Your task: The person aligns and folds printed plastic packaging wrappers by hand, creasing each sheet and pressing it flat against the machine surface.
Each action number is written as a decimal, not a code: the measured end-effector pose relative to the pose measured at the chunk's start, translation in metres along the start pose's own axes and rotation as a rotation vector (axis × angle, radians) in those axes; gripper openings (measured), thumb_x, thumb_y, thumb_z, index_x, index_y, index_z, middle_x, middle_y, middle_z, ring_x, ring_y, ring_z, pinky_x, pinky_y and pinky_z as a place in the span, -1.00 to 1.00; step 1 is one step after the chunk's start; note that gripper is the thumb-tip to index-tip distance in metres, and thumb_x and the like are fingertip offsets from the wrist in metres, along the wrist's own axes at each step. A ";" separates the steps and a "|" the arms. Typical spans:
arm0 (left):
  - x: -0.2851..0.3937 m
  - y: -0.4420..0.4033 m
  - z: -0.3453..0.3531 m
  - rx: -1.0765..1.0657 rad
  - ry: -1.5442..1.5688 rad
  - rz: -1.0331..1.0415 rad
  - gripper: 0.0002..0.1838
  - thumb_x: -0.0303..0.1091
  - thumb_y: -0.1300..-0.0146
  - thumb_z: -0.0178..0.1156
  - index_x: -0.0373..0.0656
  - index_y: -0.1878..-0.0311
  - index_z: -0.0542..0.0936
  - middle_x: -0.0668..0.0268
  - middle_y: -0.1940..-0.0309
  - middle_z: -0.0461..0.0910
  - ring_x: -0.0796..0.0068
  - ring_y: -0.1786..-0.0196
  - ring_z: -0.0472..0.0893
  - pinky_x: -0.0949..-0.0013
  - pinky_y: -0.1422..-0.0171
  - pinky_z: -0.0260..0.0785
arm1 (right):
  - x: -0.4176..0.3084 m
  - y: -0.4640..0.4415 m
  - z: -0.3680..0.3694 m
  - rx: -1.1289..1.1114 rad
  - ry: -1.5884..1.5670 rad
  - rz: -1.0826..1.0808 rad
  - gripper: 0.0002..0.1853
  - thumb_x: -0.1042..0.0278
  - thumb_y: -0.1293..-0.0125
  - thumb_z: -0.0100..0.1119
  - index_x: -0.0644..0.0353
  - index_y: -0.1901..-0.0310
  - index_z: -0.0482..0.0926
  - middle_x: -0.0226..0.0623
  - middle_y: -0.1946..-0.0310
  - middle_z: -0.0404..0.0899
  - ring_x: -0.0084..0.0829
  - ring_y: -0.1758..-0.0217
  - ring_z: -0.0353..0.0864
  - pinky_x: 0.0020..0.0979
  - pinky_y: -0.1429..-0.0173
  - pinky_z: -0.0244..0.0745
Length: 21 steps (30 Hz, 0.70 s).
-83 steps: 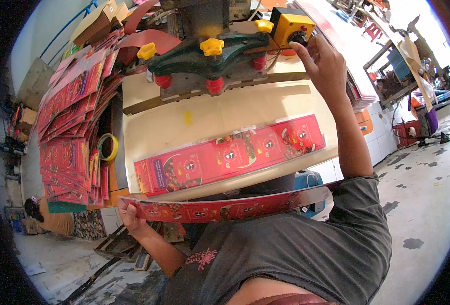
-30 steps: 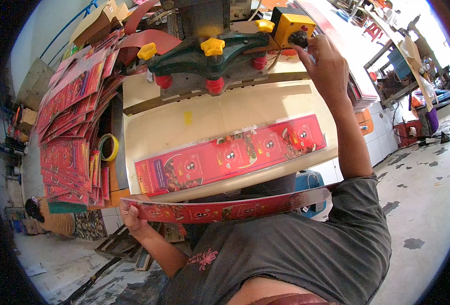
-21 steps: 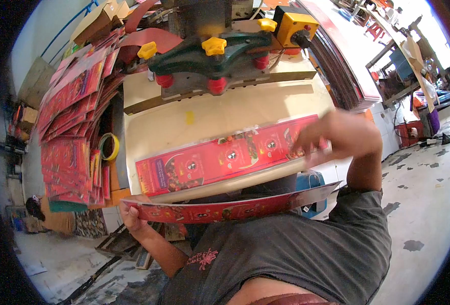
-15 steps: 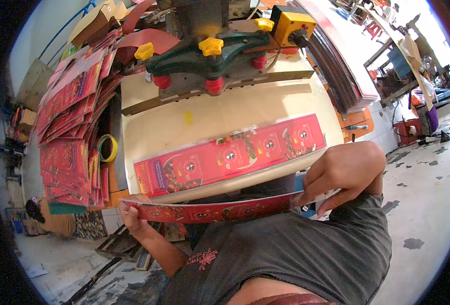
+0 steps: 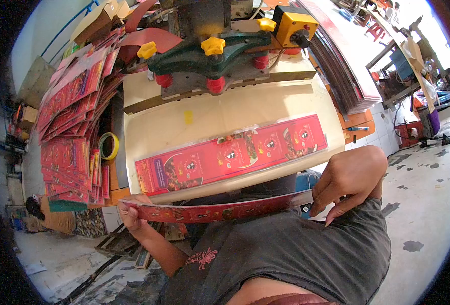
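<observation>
Close to my body I hold a long red printed strip, bowed slightly and seen nearly edge-on. My left hand is closed on its left end, thumb on the near face. At the strip's right end is my right hand, its fingers bent and pinched together. Its fingertips are partly hidden, and what lies between them cannot be made out. A small pale bit shows just below them. Beyond my hands, another red printed strip lies slantwise on the cream board of a press.
The green press head with yellow knobs stands over the board's back. Stacked red printed sheets and a yellow tape roll are at left. A tall sheet stack stands at right. Another person is at far left.
My right hand has shifted slightly right, its fingers now at the strip's very end rather than over it. My left hand keeps its hold. The strip on the board has not moved.
</observation>
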State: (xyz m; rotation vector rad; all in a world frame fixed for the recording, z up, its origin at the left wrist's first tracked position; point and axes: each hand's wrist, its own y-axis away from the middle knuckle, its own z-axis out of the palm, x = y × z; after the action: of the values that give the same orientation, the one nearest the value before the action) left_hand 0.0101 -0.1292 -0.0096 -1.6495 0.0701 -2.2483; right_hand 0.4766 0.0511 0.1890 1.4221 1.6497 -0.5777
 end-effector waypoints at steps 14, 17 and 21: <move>-0.002 -0.003 0.001 -0.080 0.052 0.030 -0.54 -0.06 -0.24 0.37 -0.39 0.42 0.63 0.04 0.56 0.62 0.32 0.54 0.57 0.36 0.48 0.36 | 0.002 0.009 0.008 -0.004 -0.012 -0.028 -0.68 0.20 -0.43 0.19 0.21 -0.07 0.62 -0.26 0.16 0.69 -0.34 0.24 0.72 -0.37 0.26 0.61; -0.002 -0.003 0.002 -0.086 0.042 0.036 -0.53 -0.05 -0.24 0.37 -0.39 0.42 0.63 0.03 0.56 0.62 0.33 0.56 0.56 0.37 0.49 0.35 | 0.001 0.010 0.008 0.007 -0.018 -0.034 -0.69 0.22 -0.43 0.18 0.21 -0.08 0.62 -0.26 0.16 0.70 -0.34 0.24 0.72 -0.37 0.26 0.61; -0.001 -0.002 0.006 -0.068 0.041 0.041 -0.52 -0.04 -0.24 0.38 -0.39 0.42 0.63 0.03 0.56 0.62 0.34 0.57 0.55 0.37 0.50 0.34 | 0.000 0.009 0.006 -0.021 -0.021 -0.016 -0.70 0.24 -0.43 0.18 0.20 -0.07 0.62 -0.27 0.16 0.70 -0.37 0.25 0.72 -0.38 0.26 0.61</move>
State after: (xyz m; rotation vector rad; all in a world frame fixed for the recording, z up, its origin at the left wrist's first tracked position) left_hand 0.0154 -0.1256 -0.0077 -1.6208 0.1909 -2.2725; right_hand 0.4872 0.0486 0.1875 1.3840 1.6477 -0.5805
